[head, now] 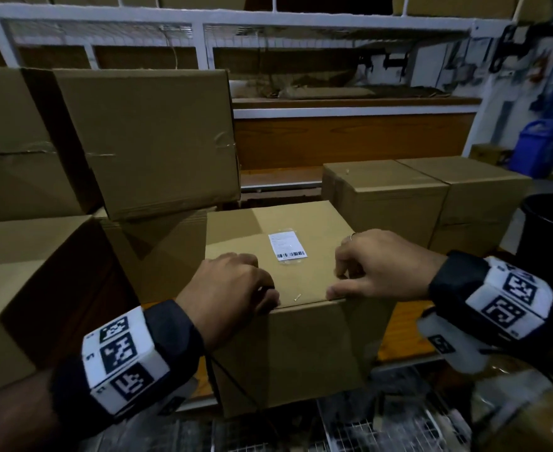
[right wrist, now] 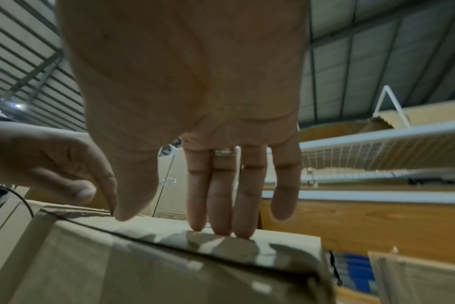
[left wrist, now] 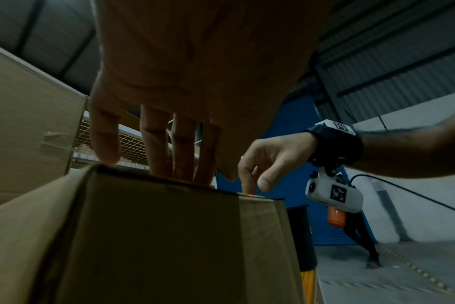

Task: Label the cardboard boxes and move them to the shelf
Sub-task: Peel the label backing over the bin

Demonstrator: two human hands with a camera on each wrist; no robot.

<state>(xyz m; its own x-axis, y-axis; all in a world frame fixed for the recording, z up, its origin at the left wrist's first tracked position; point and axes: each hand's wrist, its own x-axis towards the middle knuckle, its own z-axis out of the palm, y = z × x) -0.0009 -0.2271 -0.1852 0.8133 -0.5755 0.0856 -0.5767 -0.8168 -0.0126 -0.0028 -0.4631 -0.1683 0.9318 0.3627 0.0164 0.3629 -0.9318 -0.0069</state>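
A brown cardboard box (head: pixel 294 347) stands in front of me, its top taped shut. A white barcode label (head: pixel 287 245) in a clear sleeve lies flat on the top. My left hand (head: pixel 236 282) rests on the near left part of the top, fingertips (left wrist: pixel 159 164) touching the cardboard. My right hand (head: pixel 373 269), with a ring on one finger, rests on the near right part, fingertips (right wrist: pixel 221 224) on the top and thumb at the front edge. Neither hand holds anything. A small pale scrap (head: pixel 297 297) lies between the hands.
Stacked boxes (head: pixel 144 138) lean at the left, with another box (head: pixel 34 288) below them. Two boxes (head: pixel 386 197) stand at the right before a black bin (head: pixel 552 236). A white-framed shelf (head: pixel 353 107) runs behind. A person (left wrist: pixel 361 242) walks far off.
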